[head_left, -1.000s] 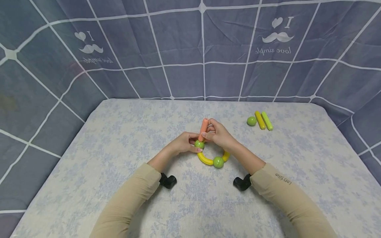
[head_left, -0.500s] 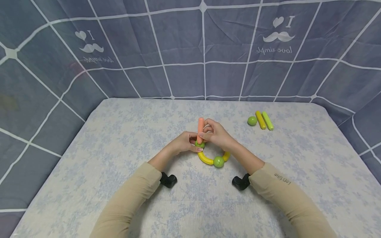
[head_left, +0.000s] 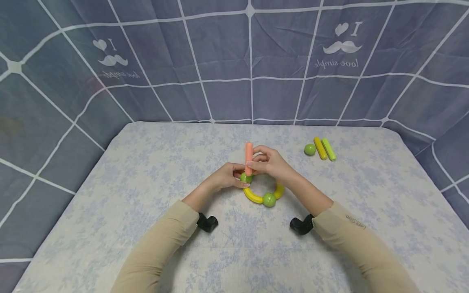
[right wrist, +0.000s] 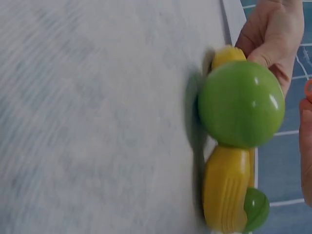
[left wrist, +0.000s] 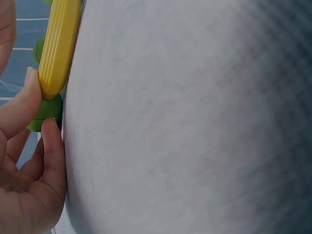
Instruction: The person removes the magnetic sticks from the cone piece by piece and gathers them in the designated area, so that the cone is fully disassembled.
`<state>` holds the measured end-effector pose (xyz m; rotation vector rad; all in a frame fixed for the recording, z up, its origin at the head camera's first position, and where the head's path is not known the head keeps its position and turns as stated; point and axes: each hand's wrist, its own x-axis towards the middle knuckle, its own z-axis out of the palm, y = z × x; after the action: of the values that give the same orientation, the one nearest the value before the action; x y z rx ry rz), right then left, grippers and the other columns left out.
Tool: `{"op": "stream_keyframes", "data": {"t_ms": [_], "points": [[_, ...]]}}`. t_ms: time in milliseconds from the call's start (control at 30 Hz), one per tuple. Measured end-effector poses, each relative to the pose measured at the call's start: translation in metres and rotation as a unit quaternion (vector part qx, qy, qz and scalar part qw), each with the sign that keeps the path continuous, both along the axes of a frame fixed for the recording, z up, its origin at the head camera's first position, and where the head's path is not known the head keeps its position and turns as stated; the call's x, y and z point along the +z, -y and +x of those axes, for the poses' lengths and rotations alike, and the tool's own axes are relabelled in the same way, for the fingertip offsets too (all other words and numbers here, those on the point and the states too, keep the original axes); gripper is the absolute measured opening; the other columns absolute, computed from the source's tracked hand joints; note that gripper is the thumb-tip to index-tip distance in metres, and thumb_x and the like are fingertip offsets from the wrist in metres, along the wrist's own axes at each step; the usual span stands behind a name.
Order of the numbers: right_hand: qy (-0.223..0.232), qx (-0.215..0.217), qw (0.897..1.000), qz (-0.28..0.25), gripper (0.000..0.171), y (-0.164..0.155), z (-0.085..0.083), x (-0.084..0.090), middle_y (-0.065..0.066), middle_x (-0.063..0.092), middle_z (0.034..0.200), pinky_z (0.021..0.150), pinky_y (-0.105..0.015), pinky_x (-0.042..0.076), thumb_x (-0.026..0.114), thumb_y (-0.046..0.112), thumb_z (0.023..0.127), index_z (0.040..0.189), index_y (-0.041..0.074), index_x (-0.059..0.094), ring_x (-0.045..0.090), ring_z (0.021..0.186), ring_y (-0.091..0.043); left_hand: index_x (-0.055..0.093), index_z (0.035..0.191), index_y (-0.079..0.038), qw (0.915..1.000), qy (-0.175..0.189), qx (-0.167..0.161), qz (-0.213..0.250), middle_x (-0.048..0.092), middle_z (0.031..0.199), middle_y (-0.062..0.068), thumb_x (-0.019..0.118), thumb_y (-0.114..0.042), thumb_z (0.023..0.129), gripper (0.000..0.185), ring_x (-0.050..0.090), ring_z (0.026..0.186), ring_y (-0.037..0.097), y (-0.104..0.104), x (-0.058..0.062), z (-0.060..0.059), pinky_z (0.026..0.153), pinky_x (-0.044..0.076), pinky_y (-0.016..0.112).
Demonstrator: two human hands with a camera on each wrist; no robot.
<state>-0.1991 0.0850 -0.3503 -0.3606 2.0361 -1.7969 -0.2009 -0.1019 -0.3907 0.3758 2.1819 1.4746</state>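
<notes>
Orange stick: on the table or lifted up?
Lifted: the right hand holds the orange stick, its end above the table in the right wrist view.

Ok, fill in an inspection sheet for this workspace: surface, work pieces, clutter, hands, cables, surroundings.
Surface: pale table covering with a blue floral print.
Work pieces: yellow curved pieces on either side of the front green ball; salmon stick with its near end at the left green ball, whether joined cannot be told.
Clutter: loose green ball, yellow stick and lime stick, side by side toward the far right.
Left hand: grips the left green ball.
Right hand: pinches the salmon stick.
Cables: nothing seen.
Surroundings: blue-grey hanging fabric with white grid lines and printed motifs.
</notes>
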Motion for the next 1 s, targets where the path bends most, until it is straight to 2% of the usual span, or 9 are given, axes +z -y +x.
{"op": "stream_keyframes", "data": {"t_ms": [200, 367, 600, 733, 933, 1000], "points": [[0.007, -0.033, 0.999, 0.009, 0.038, -0.025, -0.003, 0.004, -0.006, 0.065, 0.089, 0.082, -0.042, 0.051, 0.064, 0.009, 0.088, 0.122, -0.001, 0.049, 0.065, 0.075, -0.017, 0.057, 0.128, -0.005, 0.9998, 0.0, 0.0, -0.018, 0.056, 0.107, 0.011, 0.075, -0.001, 0.076, 0.055, 0.049, 0.082, 0.015, 0.0, 0.0, 0.001, 0.067, 0.043, 0.023], [0.015, -0.067, 0.998, 0.017, 0.043, -0.053, -0.009, 0.009, -0.002, 0.061, 0.091, 0.083, -0.04, 0.05, 0.063, 0.012, 0.09, 0.127, -0.002, 0.046, 0.063, 0.076, -0.013, 0.057, 0.128, -0.006, 0.9999, 0.001, -0.001, -0.015, 0.056, 0.108, 0.01, 0.075, -0.001, 0.077, 0.055, 0.048, 0.083, 0.015, 0.001, -0.001, 0.0, 0.067, 0.042, 0.022], [0.008, -0.111, 0.993, 0.027, 0.042, -0.094, -0.01, 0.016, 0.002, 0.059, 0.085, 0.076, -0.027, 0.052, 0.062, 0.014, 0.09, 0.126, -0.001, 0.045, 0.063, 0.074, -0.008, 0.057, 0.129, -0.007, 0.9998, 0.002, 0.0, -0.017, 0.055, 0.108, 0.009, 0.075, -0.002, 0.077, 0.055, 0.048, 0.085, 0.016, 0.001, -0.003, -0.001, 0.069, 0.042, 0.022], [0.019, -0.133, 0.99, 0.031, 0.039, -0.118, -0.01, 0.019, 0.006, 0.06, 0.085, 0.075, -0.025, 0.052, 0.064, 0.017, 0.09, 0.123, 0.006, 0.048, 0.063, 0.075, -0.007, 0.057, 0.129, -0.008, 0.9998, 0.004, 0.003, -0.02, 0.055, 0.108, 0.009, 0.075, -0.002, 0.077, 0.055, 0.047, 0.085, 0.016, 0.001, -0.003, -0.001, 0.069, 0.041, 0.022], [0.038, -0.152, 0.987, 0.016, 0.024, -0.151, -0.01, 0.02, 0.005, 0.06, 0.083, 0.07, -0.022, 0.052, 0.065, 0.017, 0.089, 0.11, 0.017, 0.053, 0.063, 0.073, -0.007, 0.057, 0.129, -0.008, 0.9998, 0.006, 0.005, -0.018, 0.055, 0.108, 0.009, 0.075, -0.002, 0.077, 0.056, 0.048, 0.086, 0.016, 0.002, -0.002, 0.0, 0.07, 0.042, 0.022], [0.036, -0.159, 0.986, 0.028, 0.024, -0.161, -0.011, 0.019, 0.005, 0.059, 0.083, 0.071, -0.022, 0.052, 0.065, 0.019, 0.089, 0.109, 0.019, 0.053, 0.063, 0.074, -0.007, 0.057, 0.129, -0.008, 0.9998, 0.008, 0.005, -0.017, 0.055, 0.109, 0.009, 0.075, -0.002, 0.077, 0.056, 0.048, 0.087, 0.016, 0.002, -0.001, 0.0, 0.07, 0.043, 0.022]]}}
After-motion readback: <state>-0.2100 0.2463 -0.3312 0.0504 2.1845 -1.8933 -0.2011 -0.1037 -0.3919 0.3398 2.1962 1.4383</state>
